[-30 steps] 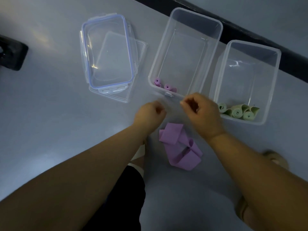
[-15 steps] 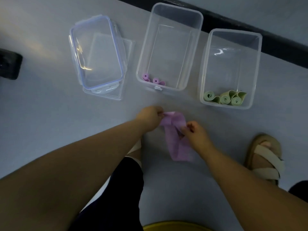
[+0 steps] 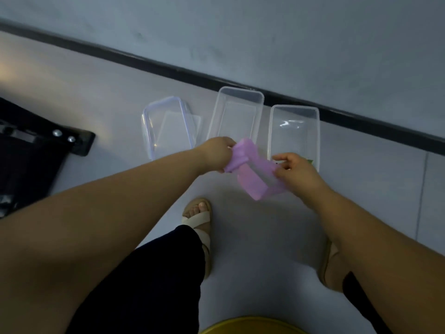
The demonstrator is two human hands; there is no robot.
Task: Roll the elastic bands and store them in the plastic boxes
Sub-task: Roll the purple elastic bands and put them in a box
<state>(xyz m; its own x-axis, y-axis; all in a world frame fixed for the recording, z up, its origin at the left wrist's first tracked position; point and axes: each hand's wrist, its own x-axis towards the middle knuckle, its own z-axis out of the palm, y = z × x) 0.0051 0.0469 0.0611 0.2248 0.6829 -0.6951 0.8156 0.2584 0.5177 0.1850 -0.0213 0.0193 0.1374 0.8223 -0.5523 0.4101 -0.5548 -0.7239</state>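
Clear lids point(image 3: 168, 126) lie leftmost on the floor. The left hand point(image 3: 215, 154) has its grip curled round one bunched end of the purple band point(image 3: 250, 174), which is held in the air before the middle box point(image 3: 238, 116). The right hand point(image 3: 295, 172) pinches the other end, near the right box point(image 3: 295, 136). To roll well, I judge, flatten the twisted loop first, then wind tightly from one end with even edges.

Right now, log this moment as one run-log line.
left hand: grips purple band | right hand: pinches it | rolling: not yet started
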